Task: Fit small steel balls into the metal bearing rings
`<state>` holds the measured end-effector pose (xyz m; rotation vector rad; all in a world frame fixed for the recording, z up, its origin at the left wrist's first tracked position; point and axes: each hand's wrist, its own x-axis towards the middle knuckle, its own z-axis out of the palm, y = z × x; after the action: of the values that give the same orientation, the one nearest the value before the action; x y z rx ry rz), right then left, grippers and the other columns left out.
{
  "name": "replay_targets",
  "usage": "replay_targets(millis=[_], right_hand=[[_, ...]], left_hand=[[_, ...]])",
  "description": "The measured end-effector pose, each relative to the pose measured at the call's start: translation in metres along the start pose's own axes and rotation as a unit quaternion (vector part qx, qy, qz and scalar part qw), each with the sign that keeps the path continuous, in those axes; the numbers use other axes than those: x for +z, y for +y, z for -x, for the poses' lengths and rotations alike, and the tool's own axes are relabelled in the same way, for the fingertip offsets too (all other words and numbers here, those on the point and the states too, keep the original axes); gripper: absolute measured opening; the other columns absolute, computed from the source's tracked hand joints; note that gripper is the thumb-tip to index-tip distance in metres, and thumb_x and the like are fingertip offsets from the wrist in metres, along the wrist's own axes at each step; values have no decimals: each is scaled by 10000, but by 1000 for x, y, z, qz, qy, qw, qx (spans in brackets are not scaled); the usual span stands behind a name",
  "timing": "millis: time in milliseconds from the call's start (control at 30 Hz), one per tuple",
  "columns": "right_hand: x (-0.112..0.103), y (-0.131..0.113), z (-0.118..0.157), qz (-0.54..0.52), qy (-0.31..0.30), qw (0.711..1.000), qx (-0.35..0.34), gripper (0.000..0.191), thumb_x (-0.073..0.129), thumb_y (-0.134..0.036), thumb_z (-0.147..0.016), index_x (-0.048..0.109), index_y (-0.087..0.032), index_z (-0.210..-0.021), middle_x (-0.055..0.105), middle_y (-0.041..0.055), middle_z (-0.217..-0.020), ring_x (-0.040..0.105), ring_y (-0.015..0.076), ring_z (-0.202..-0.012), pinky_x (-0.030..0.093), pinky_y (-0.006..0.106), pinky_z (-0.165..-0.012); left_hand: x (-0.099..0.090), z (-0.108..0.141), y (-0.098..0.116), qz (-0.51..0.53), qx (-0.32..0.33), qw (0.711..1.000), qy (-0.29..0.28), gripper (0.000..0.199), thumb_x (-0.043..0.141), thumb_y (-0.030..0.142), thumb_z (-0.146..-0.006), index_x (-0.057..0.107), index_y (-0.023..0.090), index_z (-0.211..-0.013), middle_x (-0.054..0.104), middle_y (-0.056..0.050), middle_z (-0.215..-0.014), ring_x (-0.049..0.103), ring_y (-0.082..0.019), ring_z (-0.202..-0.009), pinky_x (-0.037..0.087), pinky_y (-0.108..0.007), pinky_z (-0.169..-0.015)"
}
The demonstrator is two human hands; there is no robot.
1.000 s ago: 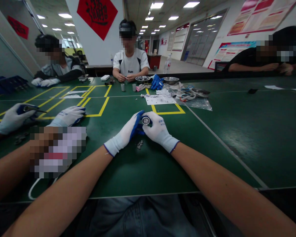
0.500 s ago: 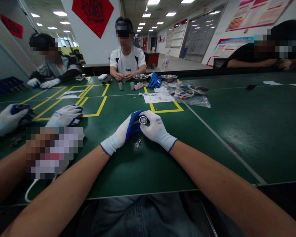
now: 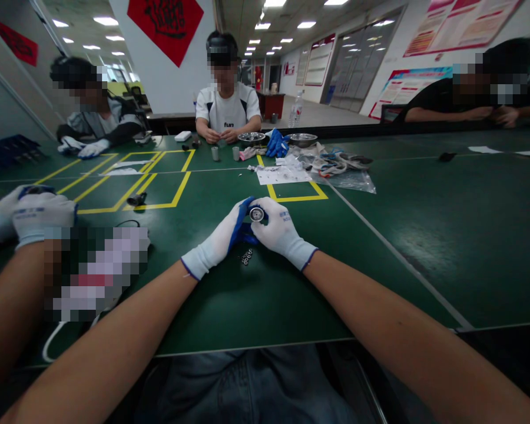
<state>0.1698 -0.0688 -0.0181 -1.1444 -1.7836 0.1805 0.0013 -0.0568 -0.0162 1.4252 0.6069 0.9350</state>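
Between my gloved hands is a small round cylindrical part (image 3: 257, 214), its silvery rim and darker inner face turned toward me. My right hand (image 3: 279, 228) closes on it from the right, with thumb and fingers at its rim. My left hand (image 3: 223, 234), in a white glove with a blue palm, is curled around its left side and back; some of those fingertips are hidden. Just below my hands, several tiny metal rings (image 3: 247, 257) lie in a cluster on the green table (image 3: 212, 321).
At left, a co-worker's gloved hands (image 3: 44, 215) hold a dark part. Near them lie a black part (image 3: 136, 199) and a blurred pale packet (image 3: 99, 274). Ahead are a paper sheet (image 3: 282, 174), used gloves (image 3: 335, 160), metal bowls (image 3: 302, 139) and grey cups (image 3: 215, 153). Other people sit around the table.
My hands and the round part have stayed almost still. A co-worker's hand at left has drawn back leftward to the other hand, leaving a black part in view on the table.
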Motion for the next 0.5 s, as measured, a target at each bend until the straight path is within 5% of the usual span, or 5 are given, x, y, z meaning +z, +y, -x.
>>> replay_targets(millis=[233, 500], right_hand=[[-1, -3, -1, 8, 4, 1000, -3, 219, 593, -98, -731, 663, -210, -906, 719, 75, -949, 695, 266, -936, 565, 399, -892], [0, -2, 1, 12, 8, 1000, -5, 201, 589, -101, -743, 640, -223, -894, 708, 68, -930, 692, 259, -900, 574, 398, -859]], left_hand=[[5, 0, 3, -17, -33, 999, 15, 697, 615, 519, -1014, 426, 266, -1636, 435, -135, -1685, 563, -361, -1407, 608, -513, -1054], [-5, -5, -10, -32, 16, 999, 22, 582, 658, 450, -994, 569, 249, -1533, 496, -104, -1651, 454, -335, -1520, 434, -492, -1248]])
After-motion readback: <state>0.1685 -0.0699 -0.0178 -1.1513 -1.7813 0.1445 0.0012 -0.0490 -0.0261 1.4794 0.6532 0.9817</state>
